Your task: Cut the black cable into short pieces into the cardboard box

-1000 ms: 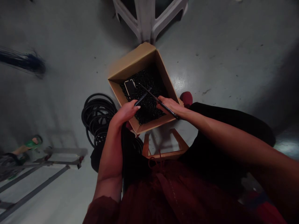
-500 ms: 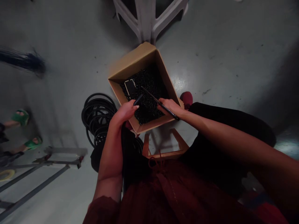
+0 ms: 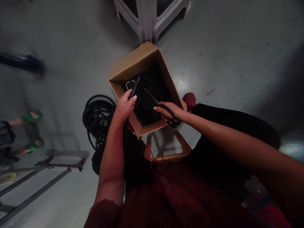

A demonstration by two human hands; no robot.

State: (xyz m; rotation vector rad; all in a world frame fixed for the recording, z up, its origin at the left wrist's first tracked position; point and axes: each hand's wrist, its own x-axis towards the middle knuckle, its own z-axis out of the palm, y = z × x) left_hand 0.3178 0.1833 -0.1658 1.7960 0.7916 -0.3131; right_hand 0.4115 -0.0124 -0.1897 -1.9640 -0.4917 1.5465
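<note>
My left hand (image 3: pixel 123 106) is closed around a black corrugated tube (image 3: pixel 136 86), whose free end sticks up over the box. In my right hand (image 3: pixel 169 109) is a pair of black-handled scissors (image 3: pixel 175 119), blades pointing up and left, apart from the tube. Both hands are over an open cardboard box (image 3: pixel 134 65) between my legs. Many short black pieces (image 3: pixel 148 109) fill its bottom. On them, near the left wall, lies a dark rectangular object with a light rim (image 3: pixel 129 84), partly hidden behind the tube.
Coiled black tubing (image 3: pixel 98 115) lies on the floor left of the box. A pale plastic stool (image 3: pixel 147 22) stands behind it, and a wooden stool (image 3: pixel 169 157) is beneath me. At the left are a metal frame (image 3: pixel 59 166), a dark wiry bundle (image 3: pixel 23 63) and a person's green sandals (image 3: pixel 32 117).
My left hand has moved up and left, and more tube now extends beyond it. The scissors have turned in my right hand, showing their handle loops. The person's feet at the left have shifted.
</note>
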